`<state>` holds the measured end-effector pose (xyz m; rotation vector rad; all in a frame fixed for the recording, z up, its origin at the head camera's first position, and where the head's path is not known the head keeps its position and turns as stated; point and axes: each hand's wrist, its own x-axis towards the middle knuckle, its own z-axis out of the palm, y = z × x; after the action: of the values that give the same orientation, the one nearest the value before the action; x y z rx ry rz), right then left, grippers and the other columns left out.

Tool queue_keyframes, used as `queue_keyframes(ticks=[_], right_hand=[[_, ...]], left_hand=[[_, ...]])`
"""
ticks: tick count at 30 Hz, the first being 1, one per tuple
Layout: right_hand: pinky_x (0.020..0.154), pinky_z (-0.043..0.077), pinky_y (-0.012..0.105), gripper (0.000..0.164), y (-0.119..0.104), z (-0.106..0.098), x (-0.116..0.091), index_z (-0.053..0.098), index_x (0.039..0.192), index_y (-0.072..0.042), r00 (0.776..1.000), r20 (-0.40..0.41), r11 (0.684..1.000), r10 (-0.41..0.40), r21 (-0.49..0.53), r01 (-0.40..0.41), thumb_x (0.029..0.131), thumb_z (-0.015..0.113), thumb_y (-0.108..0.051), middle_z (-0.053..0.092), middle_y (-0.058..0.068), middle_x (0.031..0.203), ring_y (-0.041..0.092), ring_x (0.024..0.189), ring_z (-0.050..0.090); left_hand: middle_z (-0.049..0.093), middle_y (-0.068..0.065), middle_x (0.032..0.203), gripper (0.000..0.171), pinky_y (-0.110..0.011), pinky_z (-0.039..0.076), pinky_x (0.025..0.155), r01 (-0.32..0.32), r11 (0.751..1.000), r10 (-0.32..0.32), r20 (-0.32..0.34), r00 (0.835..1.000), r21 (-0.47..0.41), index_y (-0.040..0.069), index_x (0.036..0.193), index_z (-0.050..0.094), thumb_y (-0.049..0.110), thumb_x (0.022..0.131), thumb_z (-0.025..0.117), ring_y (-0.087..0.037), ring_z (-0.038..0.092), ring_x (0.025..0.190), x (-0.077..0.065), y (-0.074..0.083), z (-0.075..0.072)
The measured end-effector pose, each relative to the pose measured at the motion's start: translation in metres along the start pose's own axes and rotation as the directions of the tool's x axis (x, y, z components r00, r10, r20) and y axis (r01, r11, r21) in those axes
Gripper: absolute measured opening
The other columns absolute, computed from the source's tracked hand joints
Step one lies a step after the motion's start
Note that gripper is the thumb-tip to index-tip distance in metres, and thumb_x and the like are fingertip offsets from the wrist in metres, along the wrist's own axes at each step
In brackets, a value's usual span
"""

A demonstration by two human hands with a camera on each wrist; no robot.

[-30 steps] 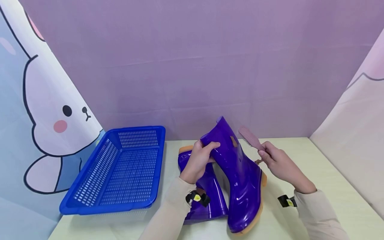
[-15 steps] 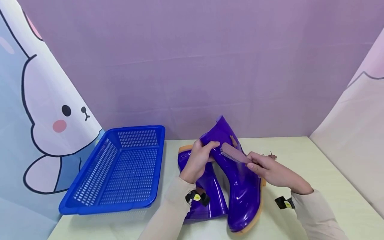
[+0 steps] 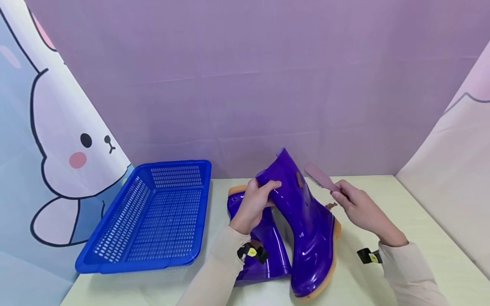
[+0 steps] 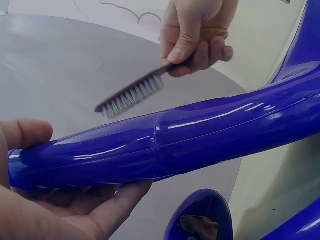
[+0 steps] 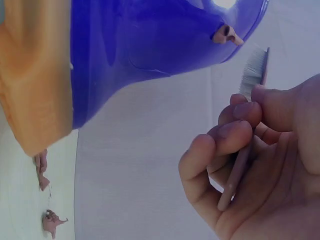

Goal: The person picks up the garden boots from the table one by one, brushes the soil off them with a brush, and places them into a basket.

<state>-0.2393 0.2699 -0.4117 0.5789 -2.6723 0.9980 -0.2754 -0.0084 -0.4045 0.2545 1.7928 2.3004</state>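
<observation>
My left hand [image 3: 254,203] grips the shaft of a shiny purple rain boot [image 3: 306,229] near its top opening, thumb on the near side. The boot is tilted, toe toward me, with an orange-tan sole. A brown smear [image 5: 227,35] sticks to its shaft. In my right hand [image 3: 357,206] is the handle of a pink brush [image 3: 320,176] with pale bristles. The brush is held just right of the shaft, apart from it; in the left wrist view its bristles [image 4: 132,97] hang over the boot. A second purple boot [image 3: 268,238] lies beneath my left forearm, partly hidden.
A blue perforated basket [image 3: 203,212] stands on the left of the pale table [image 3: 383,199]. Brown crumbs [image 5: 52,222] lie on the table behind the boot's heel. Purple cloth [image 3: 249,85] hangs at the back.
The brush went from right of the boot onto its shaft half a second ago, and is now back off to the right. The left hand and boot stayed nearly still.
</observation>
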Motion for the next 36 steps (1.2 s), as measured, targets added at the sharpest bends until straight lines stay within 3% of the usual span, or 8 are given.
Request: queue_keyframes(ticks=[2,8,13,16,22,30,33,36], right_hand=[[0.05,0.035,0.026,0.011,0.0,-0.001,0.0,0.057,0.105,-0.007,1.0,-0.003,1.0,0.007,0.005,-0.007,0.108,0.048,-0.013,0.049,-0.003,0.069,0.003,0.056,0.039],[0.051,0.041,0.026,0.012,-0.006,0.001,0.0,0.059,0.104,-0.009,0.994,0.102,0.991,-0.044,0.13,0.03,0.108,0.048,-0.012,0.062,0.003,0.08,0.004,0.061,0.046],[0.049,0.04,0.026,0.012,-0.011,0.004,-0.001,0.059,0.105,-0.005,0.964,0.242,0.965,-0.105,0.257,0.04,0.107,0.049,-0.01,0.045,-0.006,0.071,0.002,0.058,0.042],[0.048,0.038,0.026,0.012,-0.011,0.006,-0.002,0.059,0.105,-0.004,0.953,0.282,0.963,-0.108,0.269,0.029,0.107,0.049,-0.009,0.043,-0.009,0.07,0.0,0.056,0.04],[0.051,0.04,0.026,0.013,-0.005,0.004,-0.001,0.06,0.1,-0.008,0.974,0.226,0.991,-0.026,0.134,-0.005,0.107,0.051,-0.012,0.046,-0.005,0.071,0.003,0.058,0.043],[0.056,0.043,0.026,0.017,-0.001,-0.01,-0.002,0.061,0.105,-0.009,0.985,0.168,0.996,0.051,0.065,-0.063,0.109,0.046,-0.014,0.076,0.011,0.1,0.006,0.063,0.046],[0.057,0.043,0.026,0.017,0.001,-0.012,-0.003,0.061,0.105,-0.009,0.989,0.133,0.997,0.062,0.041,-0.068,0.11,0.045,-0.016,0.072,0.006,0.092,0.006,0.063,0.047],[0.054,0.043,0.026,0.017,0.003,-0.014,-0.004,0.059,0.106,-0.008,0.993,0.082,0.996,0.086,0.015,-0.087,0.11,0.045,-0.017,0.057,0.001,0.078,0.006,0.061,0.047]], left_hand=[[0.07,-0.003,0.105,0.027,-0.045,0.058,0.094,-0.004,1.0,0.004,0.002,1.0,0.0,0.009,0.122,0.059,0.019,0.097,0.065,-0.017,0.072,0.093,0.0,0.0,0.0],[0.069,0.0,0.1,0.025,-0.042,0.059,0.091,-0.019,1.0,0.019,0.008,1.0,0.004,0.01,0.12,0.059,0.021,0.098,0.064,-0.014,0.072,0.089,0.0,0.001,0.0],[0.068,0.002,0.1,0.023,-0.042,0.059,0.091,-0.019,1.0,0.019,0.009,1.0,0.007,0.011,0.118,0.06,0.021,0.098,0.064,-0.013,0.071,0.09,0.001,-0.001,0.0],[0.068,0.002,0.101,0.022,-0.041,0.058,0.092,-0.009,1.0,0.009,0.006,1.0,0.01,0.012,0.118,0.06,0.021,0.098,0.064,-0.013,0.07,0.092,0.0,0.0,0.0],[0.068,0.001,0.103,0.025,-0.043,0.058,0.094,0.007,1.0,-0.007,0.002,1.0,0.013,0.012,0.12,0.059,0.022,0.098,0.064,-0.014,0.07,0.092,-0.001,0.0,0.0],[0.068,-0.001,0.104,0.027,-0.044,0.058,0.095,-0.002,1.0,0.002,0.005,1.0,0.016,0.009,0.121,0.058,0.022,0.098,0.065,-0.015,0.071,0.093,-0.001,0.001,-0.001],[0.069,-0.003,0.105,0.028,-0.045,0.058,0.095,0.0,1.0,0.0,0.0,1.0,0.015,0.009,0.121,0.058,0.021,0.097,0.065,-0.016,0.072,0.092,-0.001,0.0,-0.001],[0.071,-0.003,0.103,0.027,-0.044,0.058,0.094,-0.001,1.0,0.001,-0.003,1.0,0.012,0.009,0.12,0.06,0.021,0.097,0.065,-0.016,0.073,0.09,0.0,0.0,-0.001]])
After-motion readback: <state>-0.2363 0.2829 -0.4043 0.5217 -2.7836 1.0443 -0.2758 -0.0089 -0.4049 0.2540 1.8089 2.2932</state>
